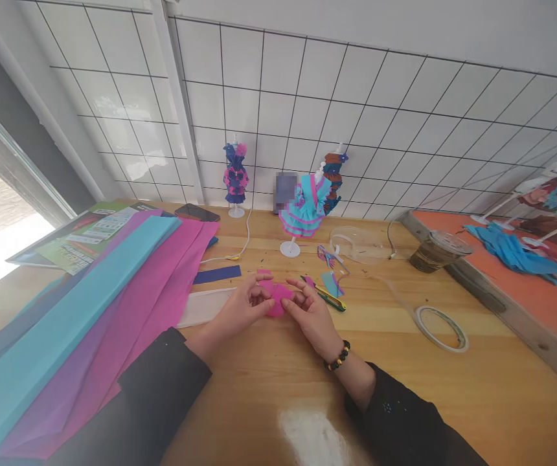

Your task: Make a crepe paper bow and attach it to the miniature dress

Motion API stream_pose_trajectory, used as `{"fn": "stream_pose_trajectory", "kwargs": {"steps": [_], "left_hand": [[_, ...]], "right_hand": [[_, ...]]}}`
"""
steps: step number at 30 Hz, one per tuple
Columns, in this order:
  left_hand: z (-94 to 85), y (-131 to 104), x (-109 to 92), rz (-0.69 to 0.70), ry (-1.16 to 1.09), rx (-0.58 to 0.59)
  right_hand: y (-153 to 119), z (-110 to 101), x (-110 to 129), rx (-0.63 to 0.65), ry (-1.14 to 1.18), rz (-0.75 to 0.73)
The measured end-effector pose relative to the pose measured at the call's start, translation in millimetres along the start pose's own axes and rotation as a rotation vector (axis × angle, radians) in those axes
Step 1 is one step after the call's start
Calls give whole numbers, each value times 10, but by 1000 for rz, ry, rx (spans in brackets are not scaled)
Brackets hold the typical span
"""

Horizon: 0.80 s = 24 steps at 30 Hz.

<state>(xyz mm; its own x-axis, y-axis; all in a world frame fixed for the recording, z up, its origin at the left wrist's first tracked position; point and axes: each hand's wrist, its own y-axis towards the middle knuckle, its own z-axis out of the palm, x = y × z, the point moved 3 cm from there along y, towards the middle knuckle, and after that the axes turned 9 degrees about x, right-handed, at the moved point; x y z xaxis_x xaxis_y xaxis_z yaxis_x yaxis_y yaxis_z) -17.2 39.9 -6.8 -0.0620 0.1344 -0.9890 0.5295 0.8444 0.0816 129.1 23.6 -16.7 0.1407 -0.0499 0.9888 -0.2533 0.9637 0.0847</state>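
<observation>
Between my two hands is a small piece of pink crepe paper (pixel 277 305), held just above the wooden table (pixel 259 388). My left hand (pixel 247 303) pinches its left side between thumb and fingers. On the other side, my right hand (pixel 311 316) grips the paper's right edge the same way; a beaded bracelet (pixel 337 356) circles that wrist. Just behind the right fingers lies a yellow and green utility knife (pixel 331 300). A blue paper strip (pixel 217 274) and a white flat tray-like piece (pixel 204 308) lie near my left hand.
Long crepe paper sheets (pixel 89 317) cover the left side. Behind stand miniature dress forms, one in a turquoise and pink dress (pixel 305 207). To the right are a tape roll (pixel 441 329), a plastic cup (pixel 438 251) and an orange surface (pixel 511 291) with blue cloth-like material (pixel 511 249).
</observation>
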Motion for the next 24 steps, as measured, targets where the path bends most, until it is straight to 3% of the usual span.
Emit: {"fn": "stream_pose_trajectory", "kwargs": {"steps": [6,11,15,24], "left_hand": [[2,7,-10,13,-9,-16],[-22,18,22,5,-37,-98],[-26,27,43,7,-37,-141],[13,-7,-25,21,-21,-89]], "right_hand": [[-3,23,-3,10,-48,-10],[-18,17,52,-11,-15,-83],[-42,43,74,13,-154,-138],[-45,13,-2,-38,-316,-81]]}}
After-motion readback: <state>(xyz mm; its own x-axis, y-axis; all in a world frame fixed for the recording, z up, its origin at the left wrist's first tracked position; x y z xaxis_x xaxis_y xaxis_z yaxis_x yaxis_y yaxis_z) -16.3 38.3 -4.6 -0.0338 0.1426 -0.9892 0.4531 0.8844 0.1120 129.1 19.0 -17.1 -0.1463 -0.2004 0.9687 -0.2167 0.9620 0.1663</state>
